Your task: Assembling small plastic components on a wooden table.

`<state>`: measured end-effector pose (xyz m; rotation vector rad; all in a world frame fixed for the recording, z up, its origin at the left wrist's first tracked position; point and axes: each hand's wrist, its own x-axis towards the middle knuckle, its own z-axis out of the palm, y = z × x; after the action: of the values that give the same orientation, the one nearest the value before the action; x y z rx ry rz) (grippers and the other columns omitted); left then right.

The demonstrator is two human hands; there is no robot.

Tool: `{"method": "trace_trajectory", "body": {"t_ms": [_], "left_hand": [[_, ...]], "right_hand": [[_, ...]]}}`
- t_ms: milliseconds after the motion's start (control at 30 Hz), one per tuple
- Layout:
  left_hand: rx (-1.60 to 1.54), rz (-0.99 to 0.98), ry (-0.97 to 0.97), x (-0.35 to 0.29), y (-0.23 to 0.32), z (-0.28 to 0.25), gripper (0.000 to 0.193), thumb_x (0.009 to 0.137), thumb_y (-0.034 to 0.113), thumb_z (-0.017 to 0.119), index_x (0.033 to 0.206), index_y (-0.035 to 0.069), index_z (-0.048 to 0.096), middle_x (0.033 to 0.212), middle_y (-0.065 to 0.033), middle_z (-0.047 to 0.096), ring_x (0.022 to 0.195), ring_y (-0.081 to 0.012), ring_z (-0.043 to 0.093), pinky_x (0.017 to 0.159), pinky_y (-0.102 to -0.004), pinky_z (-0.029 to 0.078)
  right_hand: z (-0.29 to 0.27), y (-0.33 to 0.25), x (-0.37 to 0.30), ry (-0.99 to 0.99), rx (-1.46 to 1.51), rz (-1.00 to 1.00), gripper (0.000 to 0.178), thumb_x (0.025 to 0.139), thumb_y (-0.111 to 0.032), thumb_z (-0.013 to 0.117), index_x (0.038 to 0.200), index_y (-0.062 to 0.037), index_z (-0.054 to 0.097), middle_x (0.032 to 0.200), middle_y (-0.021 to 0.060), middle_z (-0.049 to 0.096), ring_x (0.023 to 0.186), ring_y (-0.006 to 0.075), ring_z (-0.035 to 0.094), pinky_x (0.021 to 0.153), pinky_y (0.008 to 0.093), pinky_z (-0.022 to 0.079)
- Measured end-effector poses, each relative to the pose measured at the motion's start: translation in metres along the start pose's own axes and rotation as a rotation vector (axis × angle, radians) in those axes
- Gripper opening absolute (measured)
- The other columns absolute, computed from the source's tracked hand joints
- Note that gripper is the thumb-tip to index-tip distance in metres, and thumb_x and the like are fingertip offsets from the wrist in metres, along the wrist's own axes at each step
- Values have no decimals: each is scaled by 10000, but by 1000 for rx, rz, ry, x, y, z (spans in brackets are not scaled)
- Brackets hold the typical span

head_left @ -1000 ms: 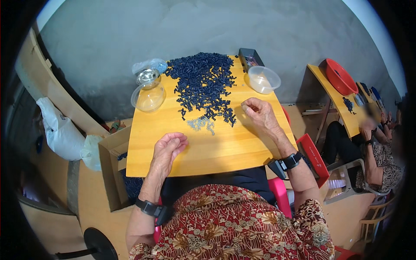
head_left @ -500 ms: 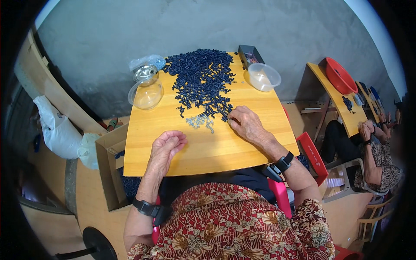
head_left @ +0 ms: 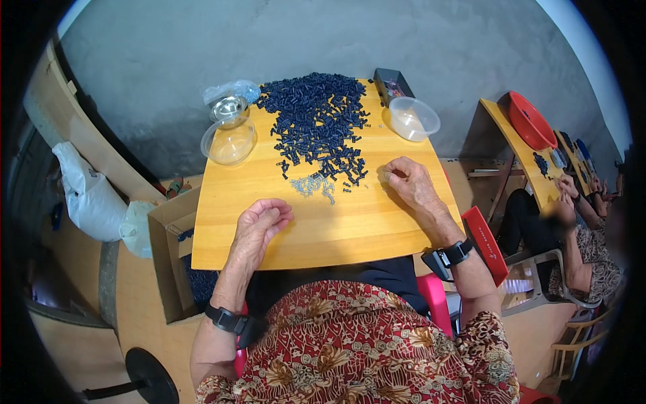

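A big heap of small dark-blue plastic pieces (head_left: 313,111) covers the far middle of the wooden table (head_left: 323,236), thinning toward me. At its near end lies a small pile of pale, silvery bits (head_left: 313,185). My left hand (head_left: 259,225) hovers over the table to the left of that pile, thumb against its bent fingers. To the right of the loose blue pieces is my right hand (head_left: 410,185), its fingers curled in and thumb close to them. Whatever either hand may hold is hidden or too small to make out.
Clear bowls stand at the left (head_left: 229,141) and right (head_left: 413,120) of the heap. A metal bowl (head_left: 227,108) and a dark tray (head_left: 392,86) sit farther back. Beside the table are a cardboard box (head_left: 171,283) and a red box (head_left: 484,246). Another person (head_left: 579,249) sits at right.
My right hand has moved right, away from the near edge of the blue heap, uncovering a few pieces there. My left hand has barely moved.
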<state>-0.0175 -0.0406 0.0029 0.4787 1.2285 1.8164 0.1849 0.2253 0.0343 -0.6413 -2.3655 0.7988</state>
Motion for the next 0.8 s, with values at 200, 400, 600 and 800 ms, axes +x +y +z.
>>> {"method": "trace_trajectory", "body": {"t_ms": [200, 400, 600, 800], "left_hand": [[2, -7, 5, 0, 1, 1, 174, 915, 73, 554, 1068, -2, 586, 1043, -115, 634, 974, -195, 623, 880, -280, 505], [9, -12, 11, -2, 3, 2, 178, 912, 76, 557, 1070, 0, 583, 1043, -107, 628, 990, -196, 614, 895, -287, 500], [4, -14, -3, -1, 3, 2, 186, 909, 77, 558, 1076, -2, 579, 1041, -111, 628, 988, -204, 616, 897, -292, 501], [6, -19, -11, -1, 2, 0, 191, 906, 87, 568, 1074, -4, 576, 1046, -118, 625, 1000, -214, 613, 906, -300, 497]], "right_hand": [[0, -10, -8, -92, -52, 7, 153, 800, -148, 625, 834, -2, 653, 800, 145, 605, 765, 293, 595, 707, 392, 478], [16, -32, 2, -130, -113, -147, 126, 796, -125, 612, 825, -9, 651, 796, 140, 595, 816, 302, 582, 744, 401, 471], [33, -32, 8, -106, -177, -270, 94, 791, -86, 590, 822, -16, 644, 804, 134, 596, 828, 315, 577, 755, 415, 476], [51, -31, 8, -88, -288, -389, 72, 770, -71, 621, 830, -38, 641, 802, 125, 597, 831, 311, 578, 750, 413, 482]]}}
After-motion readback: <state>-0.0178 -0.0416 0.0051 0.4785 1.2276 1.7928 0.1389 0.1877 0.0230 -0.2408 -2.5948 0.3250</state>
